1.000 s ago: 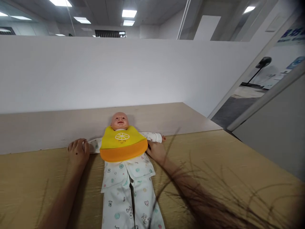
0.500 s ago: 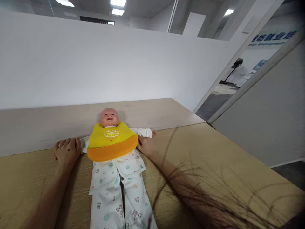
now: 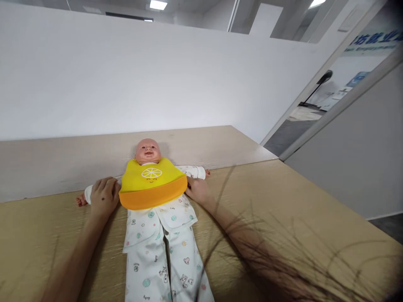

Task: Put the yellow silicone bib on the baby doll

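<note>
A baby doll [image 3: 147,152] lies face up on the table, its arms spread out and its head at the far side. It wears a white printed outfit [image 3: 174,218]. Over its chest lies a yellow bib [image 3: 135,174] with an orange pocket [image 3: 154,197] and a citrus-slice print. My left hand [image 3: 105,195] is closed over the doll's sleeved arm, fingertips close to the bib's left edge; the doll's small hand sticks out beyond it. At the bib's right edge, my right hand [image 3: 199,191] has its fingers bent and partly hidden, closed on that edge beneath the doll's other arm.
The wooden table [image 3: 267,201] has a raised, paler ledge [image 3: 201,144] at the back, against a white partition wall [image 3: 157,79]. To the right are a grey panel [image 3: 346,147] and a doorway with a fan beyond. Dark hair strands cross the lower right.
My left hand has slid from the doll's hand along its arm towards the bib, uncovering the doll's hand and cuff. The right hand stays at the bib's edge. The view has shifted slightly.
</note>
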`<act>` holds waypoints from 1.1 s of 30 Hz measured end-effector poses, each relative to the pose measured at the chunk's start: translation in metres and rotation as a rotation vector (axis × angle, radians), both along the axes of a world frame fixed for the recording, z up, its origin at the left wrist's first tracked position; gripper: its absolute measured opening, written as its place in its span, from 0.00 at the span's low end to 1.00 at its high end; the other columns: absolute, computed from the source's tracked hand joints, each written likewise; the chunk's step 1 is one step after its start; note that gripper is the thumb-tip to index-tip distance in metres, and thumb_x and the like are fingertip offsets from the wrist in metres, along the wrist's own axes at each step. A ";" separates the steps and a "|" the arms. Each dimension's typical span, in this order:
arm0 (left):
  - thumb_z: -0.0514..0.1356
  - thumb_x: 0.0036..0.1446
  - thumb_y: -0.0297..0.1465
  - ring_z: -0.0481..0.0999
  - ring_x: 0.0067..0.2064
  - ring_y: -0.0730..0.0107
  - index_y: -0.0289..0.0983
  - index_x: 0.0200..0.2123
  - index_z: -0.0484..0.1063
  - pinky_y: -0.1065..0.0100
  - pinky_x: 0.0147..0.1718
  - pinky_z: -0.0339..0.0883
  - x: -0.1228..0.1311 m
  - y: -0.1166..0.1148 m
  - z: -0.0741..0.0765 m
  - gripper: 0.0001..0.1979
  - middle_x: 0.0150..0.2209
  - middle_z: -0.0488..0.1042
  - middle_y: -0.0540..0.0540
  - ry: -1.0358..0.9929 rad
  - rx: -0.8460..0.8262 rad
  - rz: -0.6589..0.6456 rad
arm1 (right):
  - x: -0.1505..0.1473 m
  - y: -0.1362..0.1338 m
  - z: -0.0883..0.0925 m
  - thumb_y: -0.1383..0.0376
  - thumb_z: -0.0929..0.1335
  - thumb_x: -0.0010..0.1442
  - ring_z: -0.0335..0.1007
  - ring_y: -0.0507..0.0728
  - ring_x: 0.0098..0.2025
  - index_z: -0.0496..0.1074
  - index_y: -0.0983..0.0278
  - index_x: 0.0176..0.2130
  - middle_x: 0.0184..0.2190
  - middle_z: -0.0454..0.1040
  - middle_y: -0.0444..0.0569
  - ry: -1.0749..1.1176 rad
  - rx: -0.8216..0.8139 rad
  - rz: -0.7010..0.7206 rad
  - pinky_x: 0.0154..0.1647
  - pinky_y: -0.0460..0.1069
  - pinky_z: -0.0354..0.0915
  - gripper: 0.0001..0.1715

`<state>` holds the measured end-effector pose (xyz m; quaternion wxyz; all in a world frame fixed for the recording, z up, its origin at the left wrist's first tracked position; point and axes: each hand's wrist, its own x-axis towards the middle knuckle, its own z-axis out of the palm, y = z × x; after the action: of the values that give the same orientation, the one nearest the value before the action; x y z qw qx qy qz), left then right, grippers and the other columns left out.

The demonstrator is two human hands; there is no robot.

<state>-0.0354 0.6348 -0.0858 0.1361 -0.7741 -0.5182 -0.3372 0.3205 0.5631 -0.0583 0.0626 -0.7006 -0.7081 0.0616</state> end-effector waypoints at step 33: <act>0.54 0.56 0.25 0.73 0.30 0.62 0.36 0.31 0.79 0.66 0.29 0.51 0.025 -0.043 0.013 0.12 0.29 0.79 0.41 -0.088 -0.483 0.301 | -0.002 -0.001 0.009 0.61 0.60 0.71 0.79 0.62 0.46 0.77 0.67 0.48 0.45 0.82 0.57 0.022 -0.030 0.015 0.37 0.49 0.56 0.20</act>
<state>-0.0101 0.5922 -0.0726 -0.0262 -0.6833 -0.6979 -0.2131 0.3187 0.5617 -0.0496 0.0594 -0.6954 -0.7117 0.0803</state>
